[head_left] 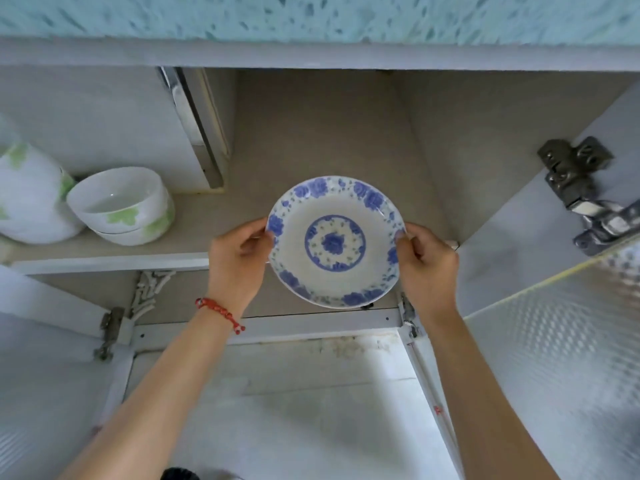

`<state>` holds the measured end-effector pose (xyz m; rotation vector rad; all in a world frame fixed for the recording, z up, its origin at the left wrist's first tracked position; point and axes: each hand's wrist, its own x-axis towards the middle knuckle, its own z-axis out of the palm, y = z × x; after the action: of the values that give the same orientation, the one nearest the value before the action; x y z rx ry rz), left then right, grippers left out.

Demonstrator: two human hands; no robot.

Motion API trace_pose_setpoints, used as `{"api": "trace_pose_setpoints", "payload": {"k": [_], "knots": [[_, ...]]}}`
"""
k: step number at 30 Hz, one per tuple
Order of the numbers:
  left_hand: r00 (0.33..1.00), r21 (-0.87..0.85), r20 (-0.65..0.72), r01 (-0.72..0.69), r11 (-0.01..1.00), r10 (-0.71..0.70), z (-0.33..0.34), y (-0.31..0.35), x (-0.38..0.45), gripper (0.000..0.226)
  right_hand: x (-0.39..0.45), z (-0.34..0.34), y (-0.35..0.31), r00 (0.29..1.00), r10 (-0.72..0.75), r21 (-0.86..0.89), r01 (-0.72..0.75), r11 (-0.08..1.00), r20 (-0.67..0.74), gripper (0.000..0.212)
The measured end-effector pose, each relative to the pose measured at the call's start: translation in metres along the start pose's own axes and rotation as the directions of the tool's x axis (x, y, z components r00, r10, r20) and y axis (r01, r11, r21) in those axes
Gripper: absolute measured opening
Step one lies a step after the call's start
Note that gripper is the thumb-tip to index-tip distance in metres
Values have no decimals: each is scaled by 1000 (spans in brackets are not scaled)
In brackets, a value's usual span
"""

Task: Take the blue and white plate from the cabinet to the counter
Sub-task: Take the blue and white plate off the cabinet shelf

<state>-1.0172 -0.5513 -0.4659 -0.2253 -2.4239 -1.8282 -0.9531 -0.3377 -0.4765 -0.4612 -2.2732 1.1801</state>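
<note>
The blue and white plate point(334, 242), round with blue flowers on its rim and centre, is held at the front of the open cabinet, over the edge of the beige shelf point(311, 147). My left hand point(239, 261) grips its left rim, thumb on top. My right hand point(427, 266) grips its right rim the same way. A red bead bracelet sits on my left wrist. The blue speckled counter edge point(311, 15) runs across the top of the view.
Two stacked white bowls with green flowers point(121, 206) stand on the shelf's left side, beside a larger white and green dish point(29, 195). An open cabinet door with a metal hinge point(585, 199) stands at the right. Another open door point(52, 375) is at the left.
</note>
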Motion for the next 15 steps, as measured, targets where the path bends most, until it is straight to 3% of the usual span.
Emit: {"api": "trace_pose_setpoints", "payload": {"k": [4,7,15], "knots": [[1000,89,28,-7,996,5,-14,22,-23,23,-23,-21,-16,999,49,-17,-49,999,20,18],[996,95,34,76,993,-80,-24,40,-46,21,-39,-40,-33,998,41,2,-41,999,55,26],[963,46,54,260,965,-262,-61,114,-109,41,-86,-100,-93,991,122,-25,-121,992,56,20]]}}
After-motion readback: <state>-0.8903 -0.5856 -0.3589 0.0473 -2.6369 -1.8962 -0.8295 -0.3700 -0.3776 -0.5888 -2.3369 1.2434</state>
